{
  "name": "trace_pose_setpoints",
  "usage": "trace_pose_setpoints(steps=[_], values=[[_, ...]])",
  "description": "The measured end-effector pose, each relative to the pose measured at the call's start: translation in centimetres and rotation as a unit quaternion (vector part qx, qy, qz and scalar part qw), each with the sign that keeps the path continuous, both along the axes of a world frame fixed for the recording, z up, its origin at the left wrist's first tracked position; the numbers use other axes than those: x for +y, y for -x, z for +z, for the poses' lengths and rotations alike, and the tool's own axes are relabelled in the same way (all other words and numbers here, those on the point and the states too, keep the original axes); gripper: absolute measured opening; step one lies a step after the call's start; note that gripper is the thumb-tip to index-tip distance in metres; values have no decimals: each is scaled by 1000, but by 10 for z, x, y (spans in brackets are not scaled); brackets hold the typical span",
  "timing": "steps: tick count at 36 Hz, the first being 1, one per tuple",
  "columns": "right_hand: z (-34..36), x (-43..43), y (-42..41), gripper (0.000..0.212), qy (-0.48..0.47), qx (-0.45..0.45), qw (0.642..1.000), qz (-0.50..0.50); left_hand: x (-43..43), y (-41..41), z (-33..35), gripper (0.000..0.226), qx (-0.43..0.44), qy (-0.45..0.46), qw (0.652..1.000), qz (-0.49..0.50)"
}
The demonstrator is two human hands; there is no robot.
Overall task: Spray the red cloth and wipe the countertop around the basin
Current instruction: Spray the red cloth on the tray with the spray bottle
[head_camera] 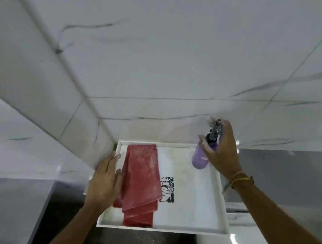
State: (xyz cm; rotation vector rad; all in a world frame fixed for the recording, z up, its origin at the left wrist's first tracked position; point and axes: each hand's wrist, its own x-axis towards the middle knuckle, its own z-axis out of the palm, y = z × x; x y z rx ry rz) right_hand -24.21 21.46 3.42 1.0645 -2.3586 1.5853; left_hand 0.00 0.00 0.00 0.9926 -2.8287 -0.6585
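A folded red cloth (141, 184) lies in the left half of a shallow white basin (216, 195), its front end near the basin's front rim. My left hand (105, 180) rests flat on the basin's left rim, fingers touching the cloth's left edge. My right hand (220, 149) grips a purple spray bottle (199, 159) with a black nozzle above the basin's far right corner. The bottle's nozzle end is partly hidden by my fingers.
A black patterned drain patch (167, 189) sits mid-basin beside the cloth. White marbled tile walls (160, 56) rise behind and to the left. Grey countertop (276, 176) runs right of the basin, with more countertop at lower left (12, 207).
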Motion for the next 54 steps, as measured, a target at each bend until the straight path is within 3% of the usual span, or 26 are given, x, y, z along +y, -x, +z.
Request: trace_pose_setpoints(steps=[6,15,24,28,32,36,40,43,47,52,54], values=[[-17,-17,-5,53,66,-32,994,-77,5,-4,-23,68,-20,-25,999,21],[-30,-38,-20,72,85,28,980,-179,6,-12,-51,64,-4,-51,998,42],[-6,-35,-35,61,67,30,989,-125,6,-11,-50,66,-4,-42,998,45],[25,-19,-71,54,63,-44,997,14,5,-9,-51,57,0,-46,998,44],[30,-12,-124,47,14,-198,974,108,6,-10,-50,56,8,-39,998,40],[7,-15,-160,37,-73,-365,924,87,6,-12,-53,57,5,-30,999,41],[-10,-20,-175,21,-98,-428,896,72,5,-11,-55,58,3,-32,998,46],[-13,-25,-180,23,-90,-492,861,91,5,-11,-53,58,6,-39,998,46],[-13,-30,-180,28,-111,-501,852,104,7,-13,-50,59,6,-49,998,44],[-9,-31,-176,11,-93,-483,861,127,6,-12,-47,59,6,-49,998,44],[-9,-32,-175,13,-80,-490,860,119,6,-11,-48,59,6,-51,998,44]])
